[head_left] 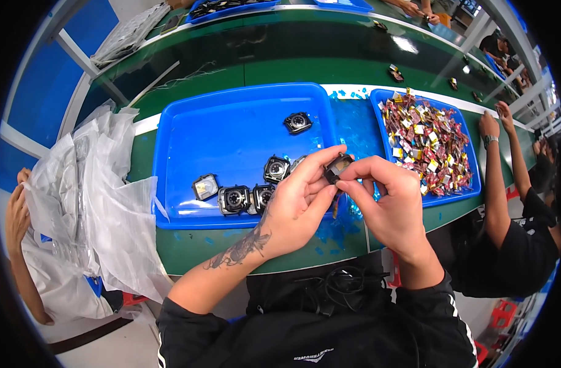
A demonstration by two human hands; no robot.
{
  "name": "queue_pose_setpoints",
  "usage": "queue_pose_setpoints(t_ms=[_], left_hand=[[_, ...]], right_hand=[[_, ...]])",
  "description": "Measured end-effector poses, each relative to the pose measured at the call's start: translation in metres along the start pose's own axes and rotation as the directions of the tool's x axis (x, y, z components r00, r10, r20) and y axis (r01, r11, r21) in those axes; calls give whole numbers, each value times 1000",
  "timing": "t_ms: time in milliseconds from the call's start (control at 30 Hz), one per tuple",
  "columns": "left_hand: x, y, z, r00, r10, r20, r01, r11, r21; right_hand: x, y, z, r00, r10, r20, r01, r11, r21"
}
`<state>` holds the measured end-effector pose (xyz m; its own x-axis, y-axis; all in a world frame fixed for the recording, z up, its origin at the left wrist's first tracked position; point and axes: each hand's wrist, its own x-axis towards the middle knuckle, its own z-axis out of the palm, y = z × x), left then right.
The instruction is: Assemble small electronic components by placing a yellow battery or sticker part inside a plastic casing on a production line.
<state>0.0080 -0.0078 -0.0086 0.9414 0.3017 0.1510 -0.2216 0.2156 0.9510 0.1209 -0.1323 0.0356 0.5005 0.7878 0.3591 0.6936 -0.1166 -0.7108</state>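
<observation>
Close together above the front edge of the bench, both of my hands hold one small black plastic housing (337,167) with a greyish window. My left hand (297,211) supports it from the left between thumb and fingers. On its right lower side, my right hand (386,199) pinches it with thumb and forefinger. Just left of my hands is a large blue tray (231,132). Several black square housings with round lens-like centres lie in it, one (297,122) at the back right and another (234,200) near the front. A paler, clear-faced piece (205,187) lies beside them.
A second blue tray (378,116) on the right is heaped with small red, yellow and white parts (424,144). Translucent plastic bags (118,202) hang at the left. Co-workers sit on both sides. Beyond a white ledge, a green conveyor (280,67) carries scattered black pieces (396,74).
</observation>
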Motion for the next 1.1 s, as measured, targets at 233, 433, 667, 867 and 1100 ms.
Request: queue_pose_setpoints(t_ms=[233,433,667,867,1100], left_hand=[[-1,-1,4,1000,9,-10,-9,1000,9],[-2,-3,3,999,36,-31,-33,996,84],[-3,-8,5,996,86,-38,-77,979,189],[-5,-9,1,998,70,-7,-65,960,271],[0,-4,9,994,70,-84,-66,996,53]], right_hand=[[1,3,2,999,-23,-40,23,1000,-1],[2,0,3,997,80,-8,-79,995,68],[4,5,-1,992,-117,-52,110,986,-126],[5,6,-5,999,-5,-51,-1,992,-130],[10,25,2,994,109,18,-110,962,251]])
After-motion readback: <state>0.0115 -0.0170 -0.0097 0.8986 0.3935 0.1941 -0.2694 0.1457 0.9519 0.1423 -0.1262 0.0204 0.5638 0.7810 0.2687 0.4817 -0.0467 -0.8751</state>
